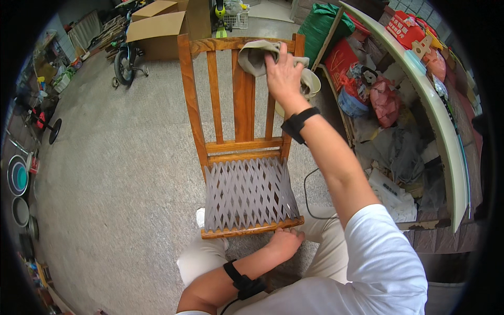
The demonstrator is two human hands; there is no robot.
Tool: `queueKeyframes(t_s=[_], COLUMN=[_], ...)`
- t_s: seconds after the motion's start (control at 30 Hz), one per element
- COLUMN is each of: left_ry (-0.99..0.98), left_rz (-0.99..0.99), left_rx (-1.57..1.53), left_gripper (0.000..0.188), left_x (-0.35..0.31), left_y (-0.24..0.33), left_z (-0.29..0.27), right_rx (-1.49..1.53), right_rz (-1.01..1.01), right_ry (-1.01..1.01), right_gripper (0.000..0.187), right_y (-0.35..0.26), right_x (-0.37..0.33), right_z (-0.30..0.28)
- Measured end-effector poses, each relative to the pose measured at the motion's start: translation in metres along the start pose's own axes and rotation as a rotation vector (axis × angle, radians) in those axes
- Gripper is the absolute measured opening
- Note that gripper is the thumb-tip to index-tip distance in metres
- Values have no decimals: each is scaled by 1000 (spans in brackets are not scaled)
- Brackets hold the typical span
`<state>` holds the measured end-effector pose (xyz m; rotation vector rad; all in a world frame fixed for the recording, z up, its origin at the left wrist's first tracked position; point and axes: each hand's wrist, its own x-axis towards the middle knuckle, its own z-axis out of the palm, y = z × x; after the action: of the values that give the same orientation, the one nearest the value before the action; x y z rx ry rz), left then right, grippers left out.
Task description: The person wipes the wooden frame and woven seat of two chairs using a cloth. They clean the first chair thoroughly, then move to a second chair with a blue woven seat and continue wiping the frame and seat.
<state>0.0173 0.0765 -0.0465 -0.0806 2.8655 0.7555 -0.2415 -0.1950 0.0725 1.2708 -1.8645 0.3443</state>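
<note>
Fingers (283,51) of outstretched right hand (285,79) hold cloth (253,59).

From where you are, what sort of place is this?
Probably a household garage or storeroom: a small bicycle stands near a large open cardboard box, and round basins sit along the left edge.

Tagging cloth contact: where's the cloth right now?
Head view, upper middle: the grey-beige cloth is in the right hand, over the right half of the top rail of the wooden chair.
</note>
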Motion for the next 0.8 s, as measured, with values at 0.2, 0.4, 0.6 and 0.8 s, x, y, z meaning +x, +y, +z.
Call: queueKeyframes(t_s=[0.2, 0.4, 0.6, 0.8], left_ry=[10, -44, 35, 28], left_rz=[-11, -19, -12, -13], left_rx=[-10, 14, 23, -31], left_gripper=[58, 54, 49, 48], left_x=[-6, -3, -9, -10], left_y=[-2, -3, 1, 2], left_z=[3, -8, -18, -15], right_rx=[0, 202, 459, 555], right_rz=[-155, -194, -193, -197], right_ry=[-184, -734, -593, 110], right_gripper=[20, 29, 40, 54], right_y=[-28, -42, -15, -31], right_x=[-109, -188, -110, 34], right_z=[12, -18, -60, -51])
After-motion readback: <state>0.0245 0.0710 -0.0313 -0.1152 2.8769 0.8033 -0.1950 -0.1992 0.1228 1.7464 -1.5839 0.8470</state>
